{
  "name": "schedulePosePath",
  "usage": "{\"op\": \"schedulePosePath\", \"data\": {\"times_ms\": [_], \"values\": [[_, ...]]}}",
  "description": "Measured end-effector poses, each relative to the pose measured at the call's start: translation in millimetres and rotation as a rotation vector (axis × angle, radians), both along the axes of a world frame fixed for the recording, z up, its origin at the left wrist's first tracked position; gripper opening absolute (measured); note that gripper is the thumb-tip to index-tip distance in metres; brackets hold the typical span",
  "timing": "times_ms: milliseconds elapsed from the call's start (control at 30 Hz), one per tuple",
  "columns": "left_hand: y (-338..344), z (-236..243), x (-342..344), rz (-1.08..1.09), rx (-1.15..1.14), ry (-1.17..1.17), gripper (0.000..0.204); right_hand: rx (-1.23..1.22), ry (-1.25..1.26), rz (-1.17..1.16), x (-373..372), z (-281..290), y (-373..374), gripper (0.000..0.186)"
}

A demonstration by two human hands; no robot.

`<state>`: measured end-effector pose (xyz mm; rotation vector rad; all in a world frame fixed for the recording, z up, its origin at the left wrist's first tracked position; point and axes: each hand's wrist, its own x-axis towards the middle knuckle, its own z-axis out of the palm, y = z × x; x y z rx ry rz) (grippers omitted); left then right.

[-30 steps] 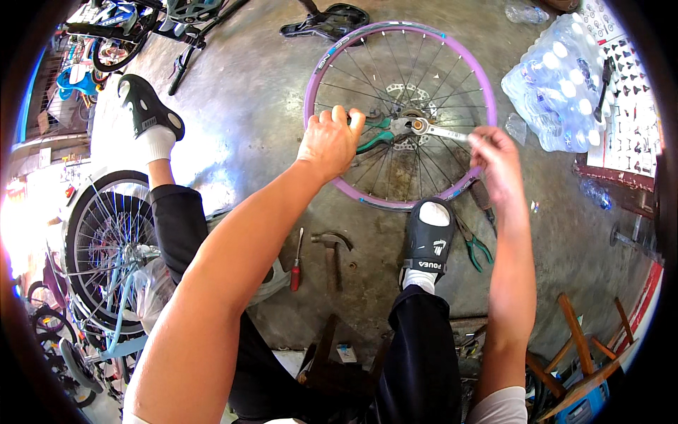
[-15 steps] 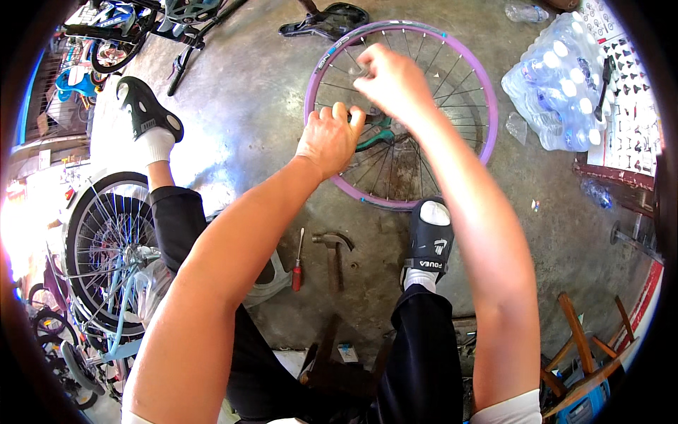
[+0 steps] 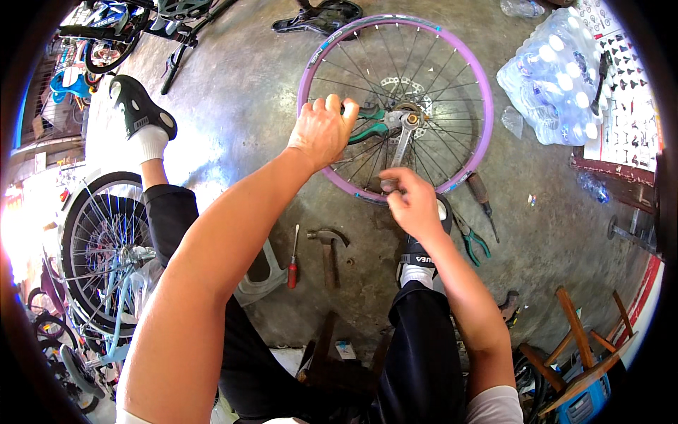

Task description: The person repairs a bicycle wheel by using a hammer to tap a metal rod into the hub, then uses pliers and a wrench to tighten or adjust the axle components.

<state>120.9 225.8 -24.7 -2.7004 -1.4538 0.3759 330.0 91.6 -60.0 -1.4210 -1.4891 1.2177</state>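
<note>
A purple-rimmed bicycle wheel (image 3: pixel 488 99) without a tyre lies flat on the concrete floor. Green-handled pliers (image 3: pixel 369 132) reach from my left hand (image 3: pixel 323 131) to the hub (image 3: pixel 413 120), their jaws at its middle. The fingers of that hand are wrapped round the pliers' handles. My right hand (image 3: pixel 415 205), over the near edge of the rim, is closed on the near end of a metal wrench (image 3: pixel 402 148). The wrench's far head sits at the hub's centre. A disc brake rotor (image 3: pixel 395 86) shows around the hub.
A hammer (image 3: pixel 330 258) and a red-handled screwdriver (image 3: pixel 293 265) lie between my feet. Second green pliers (image 3: pixel 472 240) and a dark-handled tool (image 3: pixel 480 194) rest near my right shoe. Beyond are a saddle (image 3: pixel 321 18) and wrapped bottles (image 3: pixel 554 81); bicycles (image 3: pixel 106 247) stand left.
My right hand has swung from beyond the hub back toward me, bringing the wrench handle round to the near side. My left hand keeps hold of the pliers.
</note>
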Motion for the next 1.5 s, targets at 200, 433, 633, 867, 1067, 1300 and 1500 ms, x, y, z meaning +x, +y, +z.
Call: {"op": "schedulePosePath", "data": {"times_ms": [200, 433, 633, 867, 1067, 1300, 1500], "values": [[-1, 0, -1, 0.012, -0.022, 0.014, 0.052, -0.346, 0.587, -0.345, 52, -25, 0, 0.036], [0, 3, 3, 0.016, -0.031, 0.033, 0.050, -0.260, 0.727, -0.665, 116, -27, 78, 0.036], [0, 2, 3, 0.013, -0.027, 0.007, 0.048, -0.162, 0.397, -0.298, 73, 36, 200, 0.042], [3, -4, 0, -0.044, -0.035, 0.068, 0.033, 0.265, -0.373, -0.002, -41, 60, 161, 0.034], [4, -5, -4, -0.028, 0.026, -0.035, 0.046, 0.502, -0.580, 0.097, -43, 50, 49, 0.027], [1, -4, -2, -0.013, 0.017, 0.008, 0.044, 0.211, -0.437, -0.316, 27, -10, 11, 0.029], [0, -4, -2, -0.002, -0.012, -0.024, 0.046, -0.009, -0.030, -0.431, 77, -13, 20, 0.035]]}}
